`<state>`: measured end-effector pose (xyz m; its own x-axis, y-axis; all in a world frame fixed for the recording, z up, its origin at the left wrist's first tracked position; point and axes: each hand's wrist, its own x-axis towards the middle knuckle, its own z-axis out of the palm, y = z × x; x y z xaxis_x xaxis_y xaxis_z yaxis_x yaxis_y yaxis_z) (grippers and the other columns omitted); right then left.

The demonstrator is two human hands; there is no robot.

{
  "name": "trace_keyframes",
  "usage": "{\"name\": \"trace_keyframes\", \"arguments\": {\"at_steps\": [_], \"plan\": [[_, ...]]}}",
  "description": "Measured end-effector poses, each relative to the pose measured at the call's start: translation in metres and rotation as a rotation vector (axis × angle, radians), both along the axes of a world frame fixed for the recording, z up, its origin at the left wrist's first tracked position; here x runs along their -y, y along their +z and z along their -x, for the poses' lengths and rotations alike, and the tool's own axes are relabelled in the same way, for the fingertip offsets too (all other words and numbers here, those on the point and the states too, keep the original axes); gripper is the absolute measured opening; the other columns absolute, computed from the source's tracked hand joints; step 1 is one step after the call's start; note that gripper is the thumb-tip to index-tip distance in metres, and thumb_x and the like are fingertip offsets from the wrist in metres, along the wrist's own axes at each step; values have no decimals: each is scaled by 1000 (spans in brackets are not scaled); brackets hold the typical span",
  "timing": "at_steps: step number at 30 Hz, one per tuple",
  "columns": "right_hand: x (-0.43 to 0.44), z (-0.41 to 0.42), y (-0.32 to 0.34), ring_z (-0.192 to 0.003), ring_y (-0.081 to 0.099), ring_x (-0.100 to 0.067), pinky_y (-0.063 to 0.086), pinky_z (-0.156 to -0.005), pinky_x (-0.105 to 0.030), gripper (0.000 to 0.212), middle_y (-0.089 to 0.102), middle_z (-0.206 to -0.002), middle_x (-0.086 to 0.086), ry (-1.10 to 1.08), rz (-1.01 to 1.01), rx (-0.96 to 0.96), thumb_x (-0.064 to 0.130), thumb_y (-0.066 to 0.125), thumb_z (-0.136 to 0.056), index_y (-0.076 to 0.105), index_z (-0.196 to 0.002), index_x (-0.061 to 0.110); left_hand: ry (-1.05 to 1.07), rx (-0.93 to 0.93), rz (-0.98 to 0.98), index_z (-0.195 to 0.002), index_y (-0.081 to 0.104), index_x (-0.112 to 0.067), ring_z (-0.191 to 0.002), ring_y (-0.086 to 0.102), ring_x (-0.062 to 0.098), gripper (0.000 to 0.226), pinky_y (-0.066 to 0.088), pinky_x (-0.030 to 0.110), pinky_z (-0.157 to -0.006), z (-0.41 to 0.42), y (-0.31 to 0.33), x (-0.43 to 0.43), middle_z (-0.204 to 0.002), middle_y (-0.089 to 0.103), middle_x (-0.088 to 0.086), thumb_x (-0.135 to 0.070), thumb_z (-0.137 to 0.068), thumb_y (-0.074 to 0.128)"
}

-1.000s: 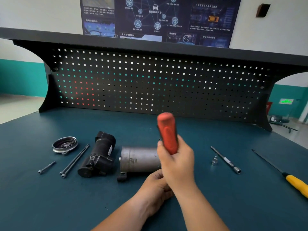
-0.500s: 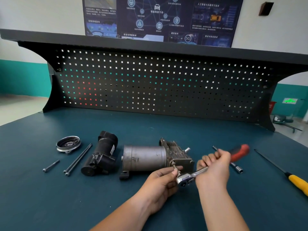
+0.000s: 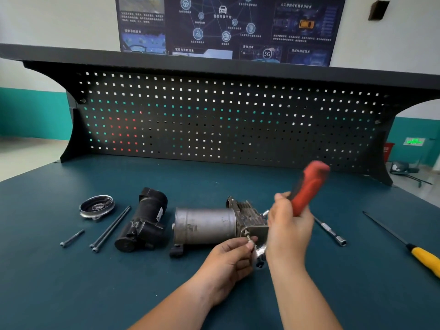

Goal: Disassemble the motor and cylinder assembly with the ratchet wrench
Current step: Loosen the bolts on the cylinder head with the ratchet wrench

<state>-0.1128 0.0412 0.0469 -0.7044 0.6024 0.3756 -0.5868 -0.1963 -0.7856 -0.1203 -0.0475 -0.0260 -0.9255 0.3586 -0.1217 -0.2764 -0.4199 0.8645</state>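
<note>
"So, where is the grey metal motor and cylinder assembly [image 3: 204, 226]?"

"On its side on the dark teal tabletop [image 3: 71, 282], near the front middle, with its finned cast end to the right. A black plastic housing [image 3: 145, 222] lies just to its left, not touching it."

"And the hands?"

"The right hand [image 3: 289, 225] is wrapped round the red-handled ratchet wrench [image 3: 309, 186]. The handle tilts up and away to the right and is blurred. The wrench's chrome head sits low at the near corner of the cast end. The left hand [image 3: 228, 260] pinches a small silver bolt [image 3: 248, 238] between thumb and fingertips, just beside that head."

"Is the bolt seated?"

"Its far end meets the casting, but I cannot tell how deep it goes."

"Anything else there?"

"At far left there is a round metal cap [image 3: 96, 207] and a short dark bolt [image 3: 72, 238]. Two long thin bolts [image 3: 110, 228] lie side by side between the cap and the housing. Right of the hands lies a slim silver extension bar [image 3: 329, 231], and further right a yellow-handled screwdriver [image 3: 423, 258]. A black perforated pegboard [image 3: 214, 120] stands behind."
</note>
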Motion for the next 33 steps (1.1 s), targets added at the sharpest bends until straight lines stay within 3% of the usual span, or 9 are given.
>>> {"name": "trace_keyframes", "arguments": {"at_steps": [3,5,9,14,18,20,25,29,33], "plan": [[15,-4,-2,-40,39,0,31,-42,-11,16,45,-43,14,39,-443,-68,27,60,-69,48,-57,25,-17,-64,40,-84,71,-10,-75,60,23,5,50,31,-73,-2,-1,1,-86,64,15,-9,-80,67],[25,-5,-1,-43,39,-3,27,-44,-14,18,45,-46,15,92,-710,-98,36,57,-69,45,-56,32,-28,-91,47,-87,68,-6,-73,66,21,14,54,30,-68,-1,-1,1,-82,69,12,4,-82,61],[33,0,-3,-48,38,-7,27,-48,-25,19,44,-50,14,101,-914,-103,40,49,-70,37,-57,31,-33,-121,36,-73,72,-14,-66,65,15,17,51,26,-59,-2,4,3,-73,68,7,-3,-71,59],[22,1,-3,-41,36,0,28,-43,-10,21,42,-44,15,80,-578,-34,24,60,-72,48,-54,28,-6,-67,30,-89,69,-6,-84,60,27,17,47,36,-81,-2,-1,0,-91,65,19,6,-86,57],[1,6,2,-36,32,-2,28,-38,-16,19,37,-40,13,106,-48,68,18,60,-78,50,-62,23,48,0,22,-85,68,-12,-58,51,10,9,46,19,-56,0,-1,-3,-70,59,4,-9,-89,60],[-14,10,2,-35,27,-3,23,-35,-16,27,31,-41,14,98,238,87,9,52,-86,40,-65,19,54,16,14,-86,68,-13,-57,53,8,9,47,18,-56,1,-1,-4,-67,60,1,-10,-89,60],[-39,15,-20,-36,25,-7,20,-36,-17,26,25,-44,11,134,737,256,20,44,-87,31,-65,21,49,15,-14,-88,68,-12,-56,48,8,8,45,16,-52,1,-1,-4,-64,59,-2,-10,-87,61],[-40,14,-24,-36,25,-7,20,-35,-17,26,25,-44,11,117,760,258,20,43,-87,30,-64,21,45,5,16,-93,67,-11,-50,48,5,9,45,16,-51,1,-3,-4,-59,58,-5,-9,-88,60],[-28,10,-10,-37,24,-6,20,-36,-18,28,26,-43,12,26,490,163,13,44,-87,30,-64,20,33,-11,44,-94,68,-13,-46,46,5,10,46,17,-52,1,-2,-2,-54,52,-7,-11,-88,61]]}}
